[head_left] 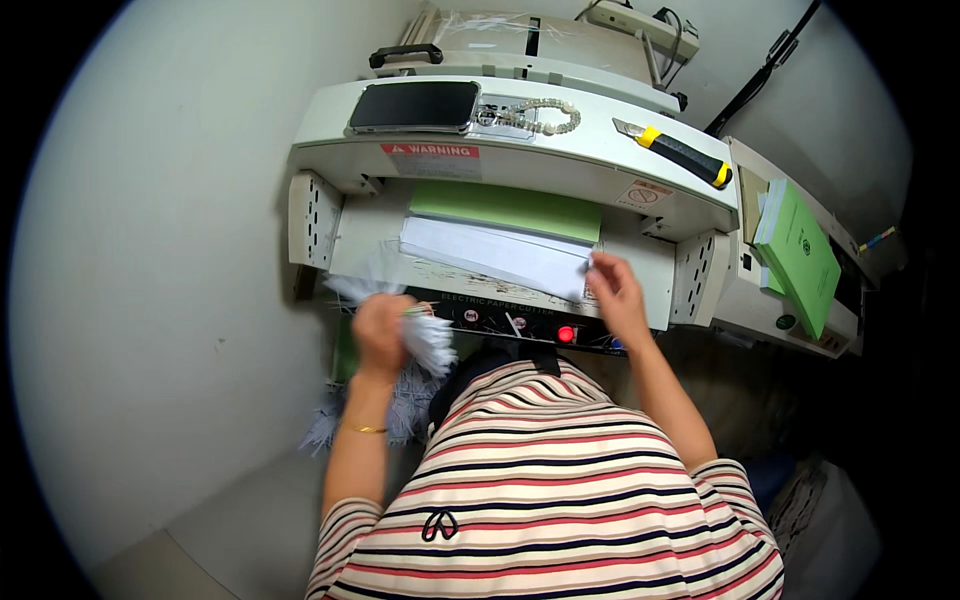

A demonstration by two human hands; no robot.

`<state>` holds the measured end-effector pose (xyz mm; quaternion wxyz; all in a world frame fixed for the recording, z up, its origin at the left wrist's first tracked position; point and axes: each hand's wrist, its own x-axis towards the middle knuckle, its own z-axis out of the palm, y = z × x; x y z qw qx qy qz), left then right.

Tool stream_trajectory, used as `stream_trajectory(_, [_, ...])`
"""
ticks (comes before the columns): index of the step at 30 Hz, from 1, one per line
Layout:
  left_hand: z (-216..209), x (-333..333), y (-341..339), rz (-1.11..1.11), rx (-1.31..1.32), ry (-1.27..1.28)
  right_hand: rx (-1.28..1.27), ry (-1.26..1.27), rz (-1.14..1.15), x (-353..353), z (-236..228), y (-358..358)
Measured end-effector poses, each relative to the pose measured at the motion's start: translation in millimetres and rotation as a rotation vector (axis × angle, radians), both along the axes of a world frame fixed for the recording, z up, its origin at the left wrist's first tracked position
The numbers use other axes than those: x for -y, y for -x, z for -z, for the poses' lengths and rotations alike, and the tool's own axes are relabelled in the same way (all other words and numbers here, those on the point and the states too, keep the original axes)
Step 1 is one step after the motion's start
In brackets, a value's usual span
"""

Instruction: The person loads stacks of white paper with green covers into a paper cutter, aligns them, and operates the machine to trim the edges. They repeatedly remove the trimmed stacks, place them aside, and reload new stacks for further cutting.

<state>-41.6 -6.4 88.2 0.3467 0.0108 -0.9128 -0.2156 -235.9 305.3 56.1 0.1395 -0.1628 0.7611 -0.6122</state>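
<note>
I stand at a white electric paper cutter (320,115). My left hand (382,332) is closed around a bunch of thin white paper strips (428,338) at the machine's front left. My right hand (617,292) pinches the right end of a white paper stack (495,253) that lies on the cutter's bed. Behind the white stack lies a green paper stack (505,208), under the cutter's hood.
On top of the cutter lie a black phone (415,105), a bead string (535,117) and a yellow-black utility knife (680,152). Green booklets (800,255) lie on a machine to the right. More paper strips (325,425) hang at the lower left. A wall is close on the left.
</note>
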Motion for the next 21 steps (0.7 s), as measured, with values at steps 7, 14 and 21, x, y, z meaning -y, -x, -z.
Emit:
stream_trajectory(7, [-5.2, 65.2, -96.7, -0.625, 0.683, 0.346, 0.859, 0.384, 0.230, -2.6, -9.4, 99.0])
stream_trajectory(14, [20.1, -39.9, 41.3, 0.009, 0.400, 0.069, 0.839, 0.182, 0.115, 27.1, -21.8, 105.6])
stream_trajectory(21, [46.2, -92.3, 112.7, 0.161, 0.424, 0.075, 0.881, -0.048, 0.207, 36.1, -2.6, 118.1])
